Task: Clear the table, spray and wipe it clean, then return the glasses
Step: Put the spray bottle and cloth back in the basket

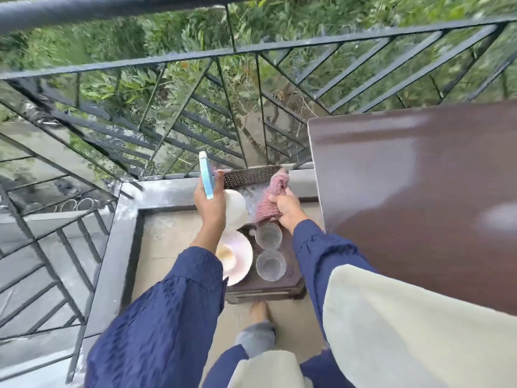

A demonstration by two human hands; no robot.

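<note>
My left hand (210,206) holds a slim blue spray bottle (206,175) upright over a low dark stool (265,289). A pink cloth (272,197) is bunched in my right hand (288,210), just above the stool's far end. On the stool stand two clear glasses (268,236) (270,265) side by side, a white plate (237,261) with a small cup (224,254) on it, and a white rounded vessel (236,211) partly hidden by my left wrist. The brown table (419,197) lies to the right, its top bare with pale streaks.
A black metal railing (251,51) fences the balcony ahead and to the left, with greenery beyond. A perforated dark tray (249,176) stands against the railing base. My bare foot (258,312) is on the concrete floor just below the stool.
</note>
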